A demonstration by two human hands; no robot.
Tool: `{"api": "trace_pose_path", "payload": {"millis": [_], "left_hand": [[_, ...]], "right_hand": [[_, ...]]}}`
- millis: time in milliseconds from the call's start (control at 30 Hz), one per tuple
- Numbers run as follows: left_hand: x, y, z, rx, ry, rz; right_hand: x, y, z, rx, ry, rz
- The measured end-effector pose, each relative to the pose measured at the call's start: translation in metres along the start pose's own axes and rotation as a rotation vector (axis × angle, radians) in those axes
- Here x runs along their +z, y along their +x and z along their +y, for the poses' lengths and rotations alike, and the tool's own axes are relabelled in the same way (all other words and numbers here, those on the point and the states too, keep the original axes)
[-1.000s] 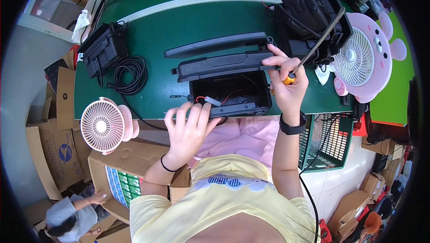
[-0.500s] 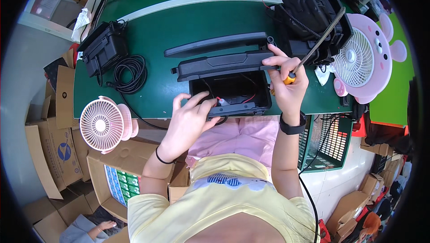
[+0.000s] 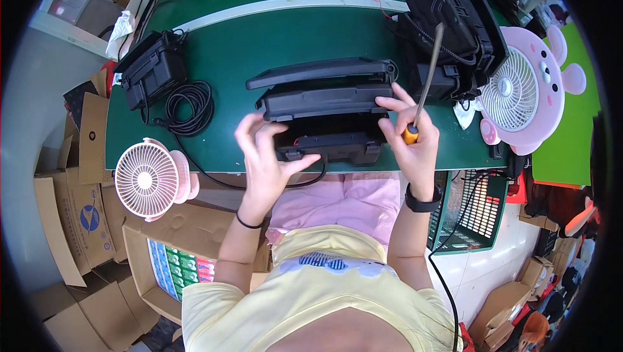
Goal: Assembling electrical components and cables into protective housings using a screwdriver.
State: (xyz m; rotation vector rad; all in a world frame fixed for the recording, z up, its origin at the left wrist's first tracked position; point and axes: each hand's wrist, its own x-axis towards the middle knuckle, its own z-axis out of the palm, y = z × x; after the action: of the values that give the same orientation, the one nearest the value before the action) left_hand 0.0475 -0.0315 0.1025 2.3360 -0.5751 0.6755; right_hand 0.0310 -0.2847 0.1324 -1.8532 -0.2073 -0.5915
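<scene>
A black plastic box [image 3: 354,147] sits at the table's near edge, its hinged lid [image 3: 331,100] raised on the far side. Something red shows faintly in its dark inside. My left hand [image 3: 263,157] grips the box's left end, thumb along the front wall and fingers bent over the far corner. In my right hand [image 3: 420,150] is a screwdriver with a yellow handle [image 3: 410,133], its long shaft pointing up and away from me. Fingers of that same hand also touch the right end of the lid. A black cable runs from the box's front, below my left thumb.
Another black box [image 3: 156,69] and a coiled black cable [image 3: 188,108] lie at the left, near a small pink fan [image 3: 148,180]. More black cases [image 3: 441,21] are stacked at the right, beside a pink animal-shaped fan [image 3: 516,89]. A green crate [image 3: 477,212] stands below the table.
The box has tipped towards me, hiding most of its inside. My left hand has moved from the interior to the left end. The screwdriver shaft has swung more upright.
</scene>
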Motion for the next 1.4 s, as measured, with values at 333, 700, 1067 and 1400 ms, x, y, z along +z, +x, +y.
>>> {"api": "trace_pose_path", "payload": {"millis": [333, 700, 1067, 1400], "left_hand": [[0.036, -0.02, 0.003, -0.312, -0.43, 0.169], [0.031, -0.004, 0.006, -0.227, -0.505, 0.207], [0.044, -0.011, -0.003, -0.13, -0.551, 0.201], [0.045, -0.013, -0.006, -0.117, -0.594, 0.214]], "right_hand": [[0.015, -0.034, 0.029, 0.041, -0.042, 0.021], [0.02, -0.033, 0.029, -0.041, -0.098, 0.072], [0.038, -0.052, 0.008, 0.292, 0.139, 0.37], [0.045, -0.048, -0.003, 0.285, 0.436, 0.396]]}}
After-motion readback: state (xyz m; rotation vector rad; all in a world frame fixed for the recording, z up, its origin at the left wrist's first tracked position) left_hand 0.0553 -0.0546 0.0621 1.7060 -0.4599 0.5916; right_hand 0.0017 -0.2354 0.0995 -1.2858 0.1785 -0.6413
